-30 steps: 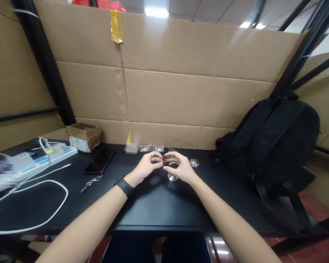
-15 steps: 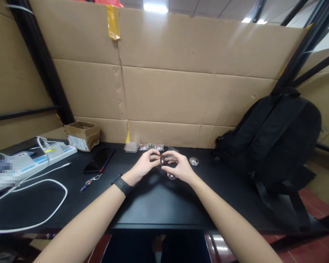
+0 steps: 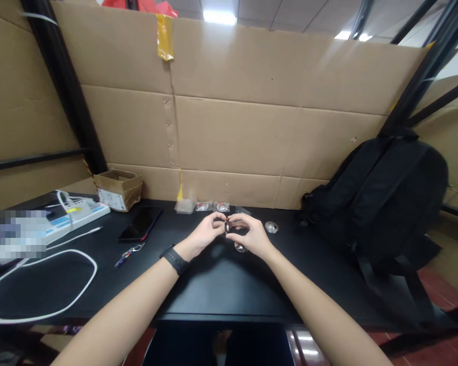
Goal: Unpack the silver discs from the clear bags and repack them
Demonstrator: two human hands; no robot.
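Between both hands, above the black table (image 3: pixel 229 295), is a small dark round disc (image 3: pixel 227 226) with a shiny rim, tilted nearly edge-on. My left hand (image 3: pixel 208 230) pinches its left side with fingers and thumb. From the right, my right hand (image 3: pixel 250 234) has fingertips and thumb closed on it as well. Just under my right hand lies a shiny round metal piece (image 3: pixel 240 247), partly covered by the hand. A clear round piece (image 3: pixel 271 227) rests on the table to the right. What the disc is exactly, I cannot tell.
Along the cardboard wall (image 3: pixel 229 132) lie a stack of clear bags (image 3: pixel 185 205) and bagged round pieces (image 3: pixel 222 207). To the left are a phone (image 3: pixel 140 223), a keychain (image 3: pixel 129 254), a power strip (image 3: pixel 78 218), a white cable (image 3: pixel 93 277) and a small box (image 3: pixel 120 190). A black backpack (image 3: pixel 389 198) stands right.
The disc has turned in my fingers, showing more of its edge and a narrower face. Both hands stay closed on it. The whole view has shifted slightly.
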